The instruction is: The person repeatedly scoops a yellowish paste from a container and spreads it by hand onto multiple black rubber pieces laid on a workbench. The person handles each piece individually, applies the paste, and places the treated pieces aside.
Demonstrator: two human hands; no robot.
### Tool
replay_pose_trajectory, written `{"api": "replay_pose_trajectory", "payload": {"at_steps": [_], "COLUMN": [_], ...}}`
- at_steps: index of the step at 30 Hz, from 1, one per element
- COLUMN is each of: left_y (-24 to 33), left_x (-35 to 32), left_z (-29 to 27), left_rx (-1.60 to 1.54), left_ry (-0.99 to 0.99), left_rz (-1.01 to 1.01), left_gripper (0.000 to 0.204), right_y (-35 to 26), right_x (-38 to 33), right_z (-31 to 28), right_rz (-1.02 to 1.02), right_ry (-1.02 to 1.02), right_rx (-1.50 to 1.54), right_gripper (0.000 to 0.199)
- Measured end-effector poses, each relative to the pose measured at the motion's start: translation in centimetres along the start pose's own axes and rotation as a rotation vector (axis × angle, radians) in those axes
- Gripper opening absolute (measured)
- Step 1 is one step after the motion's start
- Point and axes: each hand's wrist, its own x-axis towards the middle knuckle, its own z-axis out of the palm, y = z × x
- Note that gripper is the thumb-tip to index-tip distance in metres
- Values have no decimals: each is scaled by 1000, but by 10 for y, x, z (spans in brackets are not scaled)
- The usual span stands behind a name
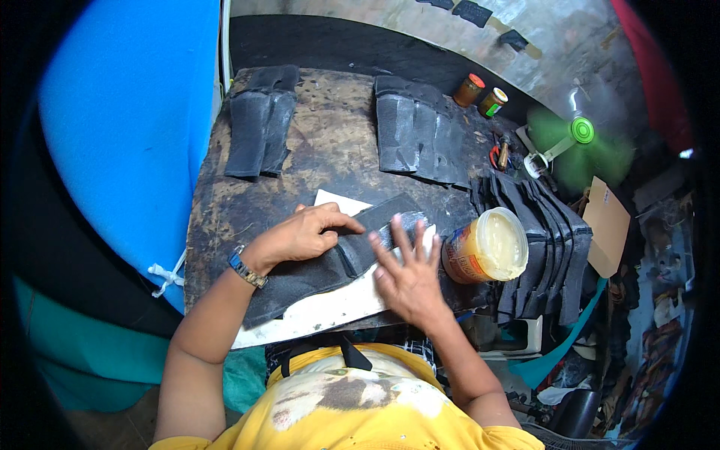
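A long black fabric piece (pixel 300 281) lies across a white sheet (pixel 330 311) on the stained worktable (pixel 330 150). My left hand (pixel 304 234) presses down on the middle of the piece, fingers pointing right. My right hand (pixel 405 266) is flat with fingers spread on the piece's glossy right end, where a wet shine shows. Neither hand grips anything. An open jar of pale yellow paste (pixel 487 246) stands just right of my right hand.
Stacks of black pieces lie at the back left (pixel 259 131), back middle (pixel 416 135) and fanned at the right (pixel 544 240). Two small jars (pixel 480 94), scissors (pixel 499 154), a spinning green fan (pixel 581 135) and a cardboard piece (pixel 607 225) sit beyond. A blue surface (pixel 127 127) stands left.
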Motion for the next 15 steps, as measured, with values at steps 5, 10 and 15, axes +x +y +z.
{"api": "replay_pose_trajectory", "payload": {"at_steps": [5, 10, 15], "left_y": [-6, -7, -8], "left_x": [-1, -1, 0], "left_z": [1, 2, 1], "left_rx": [3, -82, -82], "left_ry": [-63, -17, -15], "left_rz": [-116, -93, -100], "left_gripper": [41, 41, 40], "right_y": [-2, 79, 102], "right_x": [-28, -31, -26], "right_z": [-52, -98, -108], "right_rz": [-47, 496, 665], "right_ry": [85, 537, 237], "right_rx": [256, 187, 42], "right_gripper": [37, 61, 71]}}
